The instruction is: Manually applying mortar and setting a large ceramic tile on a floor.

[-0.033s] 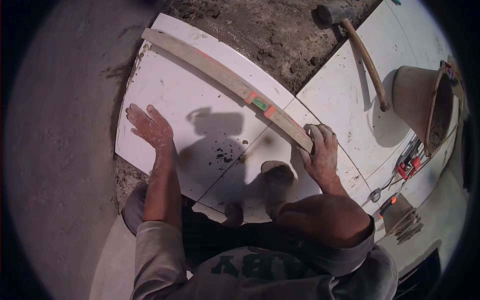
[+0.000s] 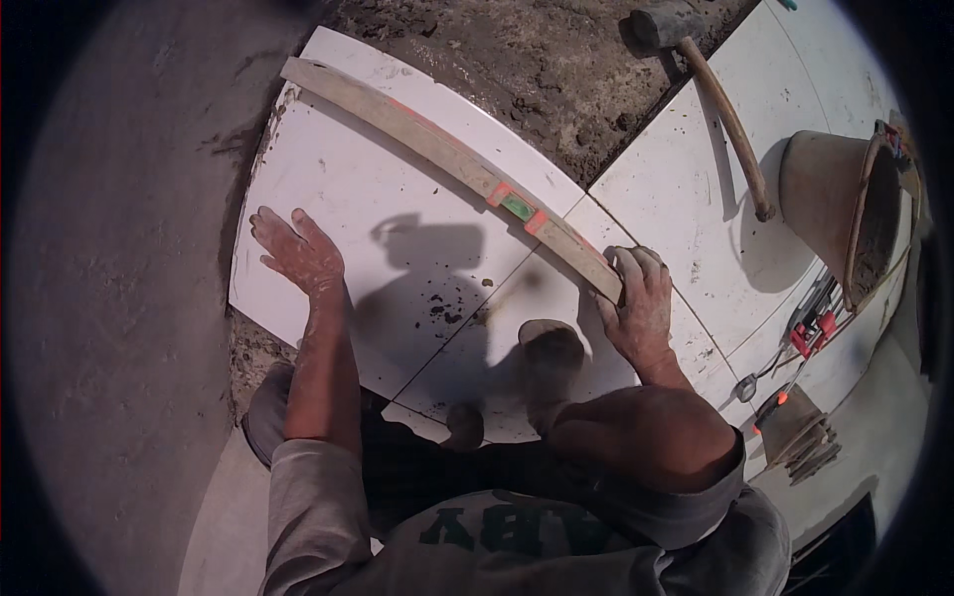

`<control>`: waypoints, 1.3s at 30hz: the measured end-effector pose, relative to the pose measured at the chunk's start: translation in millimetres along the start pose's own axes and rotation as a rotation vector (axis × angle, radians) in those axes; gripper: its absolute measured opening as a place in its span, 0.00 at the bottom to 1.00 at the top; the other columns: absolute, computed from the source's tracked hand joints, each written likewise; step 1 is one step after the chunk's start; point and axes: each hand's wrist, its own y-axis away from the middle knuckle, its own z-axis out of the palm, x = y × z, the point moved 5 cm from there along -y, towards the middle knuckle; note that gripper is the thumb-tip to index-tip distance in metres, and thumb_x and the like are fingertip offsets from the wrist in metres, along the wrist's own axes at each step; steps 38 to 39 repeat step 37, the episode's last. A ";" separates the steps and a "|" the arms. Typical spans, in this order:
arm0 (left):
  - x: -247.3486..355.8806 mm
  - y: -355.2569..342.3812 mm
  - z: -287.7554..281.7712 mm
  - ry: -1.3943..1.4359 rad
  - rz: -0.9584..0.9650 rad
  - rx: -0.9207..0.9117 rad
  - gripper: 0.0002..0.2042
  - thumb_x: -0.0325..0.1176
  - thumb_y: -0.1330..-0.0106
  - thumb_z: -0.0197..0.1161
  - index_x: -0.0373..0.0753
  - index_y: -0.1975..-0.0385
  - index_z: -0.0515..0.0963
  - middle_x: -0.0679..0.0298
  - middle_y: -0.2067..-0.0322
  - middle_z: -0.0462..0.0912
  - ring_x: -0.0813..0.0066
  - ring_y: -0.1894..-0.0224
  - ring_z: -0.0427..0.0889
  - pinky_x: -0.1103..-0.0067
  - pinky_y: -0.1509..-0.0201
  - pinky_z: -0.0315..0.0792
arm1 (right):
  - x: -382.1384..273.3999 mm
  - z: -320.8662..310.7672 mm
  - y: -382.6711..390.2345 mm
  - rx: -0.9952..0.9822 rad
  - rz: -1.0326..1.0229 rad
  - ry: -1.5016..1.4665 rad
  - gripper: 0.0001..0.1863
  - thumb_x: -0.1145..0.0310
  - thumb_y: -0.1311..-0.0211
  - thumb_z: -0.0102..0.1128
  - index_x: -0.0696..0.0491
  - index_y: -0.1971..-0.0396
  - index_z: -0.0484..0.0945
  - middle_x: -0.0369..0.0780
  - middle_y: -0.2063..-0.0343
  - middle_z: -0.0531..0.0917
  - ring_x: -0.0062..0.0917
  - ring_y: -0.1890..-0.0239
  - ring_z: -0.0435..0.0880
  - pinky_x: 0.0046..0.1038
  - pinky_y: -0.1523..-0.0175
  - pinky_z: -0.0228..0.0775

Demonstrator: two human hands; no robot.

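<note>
A long spirit level (image 2: 427, 144) with a green vial in a red-orange frame lies aslant across the large white floor tiles (image 2: 368, 189). My right hand (image 2: 641, 303) is wrapped round its near right end, thumb on the near side and fingers over the far side. My left hand (image 2: 298, 253), dusted with pale grey, rests palm down on or just above the tile at the left, its fingers spread and nothing in them. Dark crumbs of mortar are scattered on the tile between my hands, where my shadow falls.
Rough wet mortar (image 2: 537, 89) borders the tiles at the far side. A wooden-handled mallet (image 2: 730, 124) lies at the upper right. Beside it a mortar-stained bucket (image 2: 820, 189) stands, with red-handled tools (image 2: 817, 333) and a stack of grey flat pieces (image 2: 810, 447) nearer me.
</note>
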 end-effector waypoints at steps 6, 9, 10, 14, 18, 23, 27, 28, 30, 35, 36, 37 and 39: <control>-0.8 0.3 0.4 -0.002 0.007 -0.003 0.32 0.52 0.26 0.37 0.36 0.29 0.49 0.48 0.28 0.46 0.51 0.26 0.42 0.48 0.29 0.37 | -0.6 -0.7 -2.0 -0.004 -0.004 0.002 0.33 0.66 0.51 0.68 0.55 0.43 0.67 0.48 0.48 0.69 0.45 0.42 0.65 0.44 0.39 0.58; -0.2 0.6 -0.2 -0.006 0.012 -0.001 0.32 0.52 0.26 0.37 0.36 0.29 0.49 0.48 0.28 0.46 0.51 0.26 0.42 0.48 0.29 0.37 | -0.7 0.0 -1.7 -0.005 -0.003 -0.009 0.33 0.66 0.50 0.68 0.55 0.43 0.67 0.47 0.48 0.69 0.45 0.43 0.65 0.44 0.39 0.58; 0.3 0.6 -0.6 -0.008 0.018 0.001 0.32 0.52 0.26 0.37 0.36 0.29 0.49 0.48 0.28 0.46 0.51 0.26 0.42 0.48 0.29 0.38 | -0.9 0.4 -1.6 -0.011 -0.007 0.002 0.33 0.66 0.50 0.68 0.55 0.43 0.67 0.47 0.48 0.69 0.45 0.43 0.65 0.44 0.39 0.58; 0.8 0.6 -1.1 0.020 0.007 0.000 0.31 0.50 0.27 0.40 0.36 0.29 0.50 0.48 0.29 0.46 0.51 0.26 0.42 0.49 0.28 0.36 | -1.1 -0.5 -1.6 -0.005 -0.016 -0.002 0.32 0.66 0.50 0.67 0.55 0.43 0.67 0.47 0.48 0.69 0.45 0.43 0.66 0.44 0.39 0.58; -0.1 0.4 -0.3 0.014 -0.006 -0.003 0.31 0.50 0.27 0.40 0.37 0.29 0.50 0.48 0.29 0.47 0.51 0.26 0.42 0.50 0.28 0.36 | -1.9 0.1 -2.1 0.008 -0.021 -0.003 0.32 0.66 0.50 0.67 0.55 0.43 0.67 0.47 0.49 0.69 0.45 0.44 0.66 0.44 0.40 0.59; -0.3 -0.2 -0.1 0.005 -0.006 -0.001 0.31 0.50 0.27 0.39 0.37 0.29 0.50 0.49 0.28 0.47 0.53 0.26 0.42 0.50 0.28 0.36 | -1.8 0.9 -2.6 0.012 -0.022 0.008 0.32 0.66 0.51 0.67 0.55 0.44 0.67 0.48 0.49 0.69 0.45 0.44 0.67 0.44 0.40 0.59; -0.4 0.2 0.0 0.005 -0.006 -0.001 0.31 0.50 0.27 0.39 0.37 0.29 0.49 0.50 0.28 0.47 0.53 0.26 0.42 0.51 0.28 0.35 | -2.0 0.4 -2.4 0.025 -0.038 0.000 0.31 0.66 0.51 0.67 0.55 0.45 0.68 0.47 0.50 0.70 0.45 0.44 0.67 0.44 0.41 0.59; 0.0 0.2 -0.4 0.005 0.001 0.003 0.31 0.50 0.26 0.39 0.37 0.29 0.49 0.50 0.28 0.47 0.53 0.26 0.42 0.51 0.28 0.35 | -1.6 0.4 -2.6 0.025 -0.031 -0.013 0.31 0.66 0.51 0.67 0.55 0.45 0.68 0.47 0.50 0.70 0.45 0.44 0.67 0.44 0.41 0.59; 0.3 0.7 -0.2 0.012 -0.002 0.004 0.31 0.50 0.27 0.39 0.37 0.29 0.50 0.49 0.28 0.47 0.53 0.26 0.42 0.51 0.28 0.35 | -1.8 0.3 -3.2 0.025 -0.039 -0.010 0.31 0.66 0.51 0.66 0.55 0.45 0.68 0.47 0.50 0.70 0.45 0.44 0.67 0.44 0.41 0.59; -2.2 0.2 1.1 0.025 -0.007 -0.001 0.32 0.51 0.27 0.40 0.37 0.29 0.49 0.49 0.28 0.46 0.53 0.26 0.42 0.51 0.28 0.35 | -1.3 0.8 -2.8 0.008 -0.039 0.006 0.30 0.65 0.50 0.66 0.55 0.45 0.68 0.46 0.50 0.71 0.44 0.44 0.67 0.44 0.41 0.59; -3.1 -0.2 2.0 0.015 -0.007 -0.010 0.32 0.51 0.27 0.40 0.38 0.29 0.49 0.50 0.28 0.45 0.53 0.26 0.41 0.51 0.28 0.35 | -1.0 1.2 -2.7 0.005 -0.034 0.005 0.30 0.65 0.50 0.66 0.54 0.45 0.68 0.46 0.50 0.71 0.44 0.44 0.67 0.44 0.41 0.59; -4.1 -0.5 2.9 0.004 -0.008 -0.019 0.32 0.52 0.26 0.39 0.38 0.29 0.48 0.50 0.28 0.44 0.53 0.25 0.40 0.51 0.28 0.34 | -0.4 1.5 -2.5 0.004 -0.022 -0.001 0.31 0.64 0.50 0.66 0.54 0.45 0.68 0.46 0.50 0.71 0.44 0.44 0.67 0.44 0.41 0.59; -4.1 -0.5 2.9 0.004 -0.008 -0.019 0.32 0.52 0.26 0.39 0.38 0.29 0.48 0.50 0.28 0.44 0.53 0.25 0.40 0.51 0.28 0.34 | -0.4 1.5 -2.5 0.004 -0.022 -0.001 0.31 0.64 0.50 0.66 0.54 0.45 0.68 0.46 0.50 0.71 0.44 0.44 0.67 0.44 0.41 0.59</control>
